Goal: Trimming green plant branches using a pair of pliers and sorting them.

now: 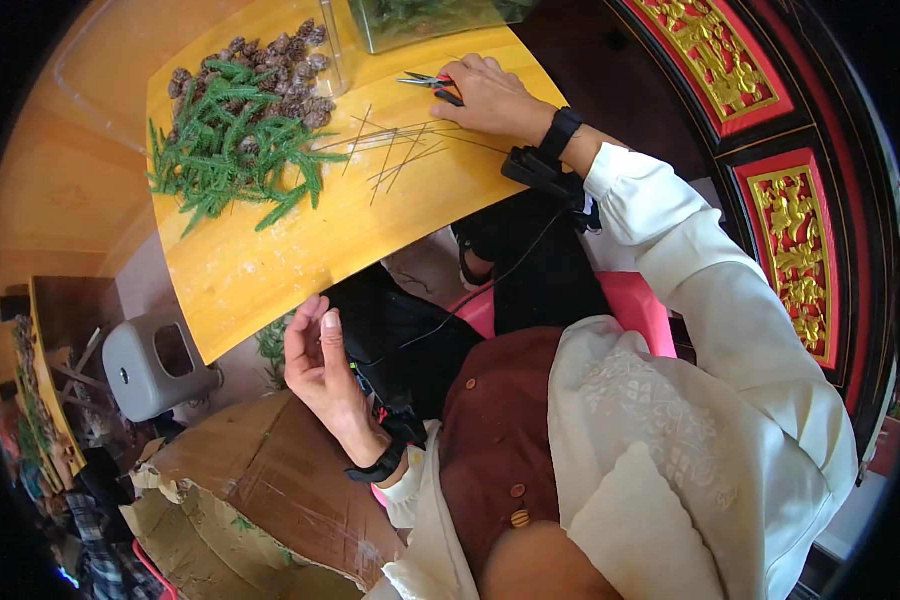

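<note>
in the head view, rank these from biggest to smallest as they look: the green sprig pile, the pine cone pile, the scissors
1. green sprig pile
2. pine cone pile, partly hidden under the sprigs, so its full size is unsure
3. scissors, under the right hand

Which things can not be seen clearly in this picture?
- Scissors, head view: the handles are hidden under the right hand.
- Clear container, head view: cut off by the top edge.
- Pine cones, head view: partly hidden by the green sprigs.
- Left hand: it seems empty; the palm is turned away.

Bare board (270,265) is left along the desk's near edge. The far edge is blocked by green sprigs (232,150), pine cones (295,70) and loose wires (400,150).
</note>
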The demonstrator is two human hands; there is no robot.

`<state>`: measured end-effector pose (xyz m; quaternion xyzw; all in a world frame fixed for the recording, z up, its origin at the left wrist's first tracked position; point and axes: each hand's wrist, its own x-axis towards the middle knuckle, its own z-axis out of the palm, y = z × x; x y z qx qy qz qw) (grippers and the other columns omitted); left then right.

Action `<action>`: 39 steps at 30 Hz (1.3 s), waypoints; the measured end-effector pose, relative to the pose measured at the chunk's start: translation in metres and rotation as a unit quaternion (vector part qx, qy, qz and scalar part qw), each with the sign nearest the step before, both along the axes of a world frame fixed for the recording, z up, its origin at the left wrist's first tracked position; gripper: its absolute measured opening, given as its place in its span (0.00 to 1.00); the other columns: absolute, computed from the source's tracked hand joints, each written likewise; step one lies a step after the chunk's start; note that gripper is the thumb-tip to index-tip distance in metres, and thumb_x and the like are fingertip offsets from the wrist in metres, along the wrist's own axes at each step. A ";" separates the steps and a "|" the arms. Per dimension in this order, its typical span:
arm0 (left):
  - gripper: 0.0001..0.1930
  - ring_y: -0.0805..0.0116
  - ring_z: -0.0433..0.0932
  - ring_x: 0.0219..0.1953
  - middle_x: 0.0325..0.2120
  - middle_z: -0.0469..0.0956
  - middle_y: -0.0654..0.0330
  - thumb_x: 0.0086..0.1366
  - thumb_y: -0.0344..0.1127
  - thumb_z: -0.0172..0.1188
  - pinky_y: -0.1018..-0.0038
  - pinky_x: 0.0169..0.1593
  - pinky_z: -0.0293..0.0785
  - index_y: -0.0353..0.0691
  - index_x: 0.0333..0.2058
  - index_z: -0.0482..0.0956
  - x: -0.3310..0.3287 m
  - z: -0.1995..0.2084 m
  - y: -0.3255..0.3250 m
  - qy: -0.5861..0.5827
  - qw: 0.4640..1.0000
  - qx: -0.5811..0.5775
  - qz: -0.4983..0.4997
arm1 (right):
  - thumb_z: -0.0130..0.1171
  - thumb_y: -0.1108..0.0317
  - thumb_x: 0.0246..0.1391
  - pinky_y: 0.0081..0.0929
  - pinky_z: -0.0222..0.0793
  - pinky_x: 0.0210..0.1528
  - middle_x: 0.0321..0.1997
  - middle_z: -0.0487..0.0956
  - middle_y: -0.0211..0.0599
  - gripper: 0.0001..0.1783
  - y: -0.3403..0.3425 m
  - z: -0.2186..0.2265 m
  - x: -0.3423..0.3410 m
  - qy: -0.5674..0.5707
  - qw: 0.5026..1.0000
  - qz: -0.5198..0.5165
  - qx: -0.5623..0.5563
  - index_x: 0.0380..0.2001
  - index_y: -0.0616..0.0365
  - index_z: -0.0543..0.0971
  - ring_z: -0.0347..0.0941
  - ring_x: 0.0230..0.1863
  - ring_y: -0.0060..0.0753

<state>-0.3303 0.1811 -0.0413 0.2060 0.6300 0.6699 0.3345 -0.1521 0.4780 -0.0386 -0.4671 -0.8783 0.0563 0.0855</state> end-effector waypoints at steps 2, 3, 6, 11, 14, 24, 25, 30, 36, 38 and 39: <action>0.14 0.72 0.74 0.43 0.40 0.76 0.55 0.60 0.30 0.59 0.78 0.50 0.68 0.31 0.43 0.74 -0.001 0.002 -0.002 0.003 1.000 -0.004 -0.002 | 0.60 0.46 0.44 0.43 0.62 0.50 0.47 0.71 0.47 0.31 -0.002 0.001 0.001 0.005 1.000 0.011 0.001 0.45 0.59 0.73 0.64 0.52 0.48; 0.14 0.72 0.74 0.43 0.40 0.76 0.55 0.60 0.30 0.59 0.78 0.50 0.68 0.31 0.43 0.74 -0.001 0.003 -0.002 0.006 1.000 -0.009 -0.004 | 0.60 0.46 0.44 0.44 0.61 0.50 0.49 0.70 0.47 0.32 -0.002 0.001 0.003 0.010 1.000 0.021 0.001 0.46 0.58 0.73 0.63 0.53 0.47; 0.14 0.72 0.73 0.43 0.40 0.76 0.55 0.60 0.30 0.58 0.78 0.50 0.68 0.30 0.43 0.73 0.000 0.001 -0.005 0.004 1.000 -0.005 -0.002 | 0.61 0.51 0.46 0.35 0.64 0.48 0.44 0.72 0.45 0.26 -0.009 0.000 0.008 0.052 0.994 0.049 0.082 0.43 0.59 0.74 0.66 0.49 0.44; 0.13 0.73 0.74 0.41 0.39 0.76 0.55 0.60 0.30 0.58 0.79 0.44 0.70 0.31 0.43 0.74 0.002 -0.004 -0.006 0.004 1.000 -0.007 0.001 | 0.61 0.59 0.46 0.28 0.67 0.34 0.27 0.76 0.40 0.14 -0.026 0.017 0.018 0.151 0.985 0.072 0.047 0.30 0.60 0.78 0.73 0.30 0.36; 0.11 0.77 0.74 0.33 0.36 0.77 0.57 0.60 0.31 0.58 0.83 0.33 0.69 0.32 0.40 0.76 0.002 -0.002 -0.008 0.001 1.000 -0.029 0.005 | 0.60 0.63 0.46 0.26 0.67 0.27 0.19 0.76 0.38 0.11 -0.050 0.017 0.017 0.189 0.979 0.074 0.006 0.24 0.60 0.78 0.73 0.22 0.34; 0.14 0.84 0.59 0.15 0.11 0.65 0.71 0.62 0.34 0.56 0.84 0.20 0.52 0.40 0.17 0.71 0.023 -0.001 0.005 0.037 0.999 0.018 -0.002 | 0.55 0.65 0.48 0.38 0.67 0.30 0.23 0.76 0.42 0.09 -0.074 0.001 0.003 0.229 0.949 0.210 0.046 0.27 0.60 0.77 0.72 0.27 0.49; 0.14 0.84 0.59 0.15 0.11 0.65 0.71 0.62 0.34 0.56 0.84 0.20 0.52 0.40 0.17 0.71 0.028 -0.002 0.007 0.040 0.999 0.017 0.000 | 0.54 0.65 0.48 0.38 0.66 0.28 0.22 0.75 0.43 0.09 -0.075 0.002 0.006 0.219 0.952 0.207 0.048 0.25 0.60 0.77 0.72 0.26 0.49; 0.24 0.83 0.60 0.15 0.09 0.66 0.66 0.65 0.38 0.52 0.83 0.22 0.53 0.39 0.09 0.66 0.064 0.008 0.024 0.004 0.999 -0.035 0.012 | 0.54 0.65 0.48 0.38 0.63 0.24 0.19 0.73 0.44 0.13 -0.087 0.005 0.040 0.195 0.972 0.129 -0.035 0.16 0.61 0.75 0.71 0.24 0.49; 0.24 0.78 0.66 0.17 0.13 0.74 0.58 0.66 0.36 0.46 0.80 0.25 0.60 0.32 0.11 0.70 0.096 0.011 0.055 0.099 0.995 -0.027 0.003 | 0.52 0.72 0.47 0.28 0.63 0.22 0.17 0.72 0.43 0.06 -0.064 -0.013 0.098 0.354 0.935 0.025 0.002 0.20 0.61 0.76 0.70 0.20 0.41; 0.22 0.77 0.68 0.19 0.17 0.76 0.57 0.64 0.34 0.47 0.79 0.28 0.63 0.31 0.12 0.73 0.106 0.013 0.065 0.140 0.989 -0.055 -0.013 | 0.51 0.78 0.46 0.22 0.64 0.25 0.21 0.74 0.41 0.06 -0.054 -0.011 0.124 0.434 0.901 -0.007 -0.007 0.26 0.62 0.77 0.71 0.22 0.33; 0.20 0.76 0.70 0.21 0.20 0.77 0.56 0.63 0.32 0.47 0.78 0.30 0.65 0.29 0.14 0.75 0.113 0.014 0.071 0.179 0.980 -0.078 -0.026 | 0.51 0.78 0.46 0.22 0.64 0.25 0.21 0.74 0.41 0.06 -0.048 -0.011 0.136 0.436 0.900 -0.012 -0.008 0.26 0.62 0.77 0.71 0.22 0.33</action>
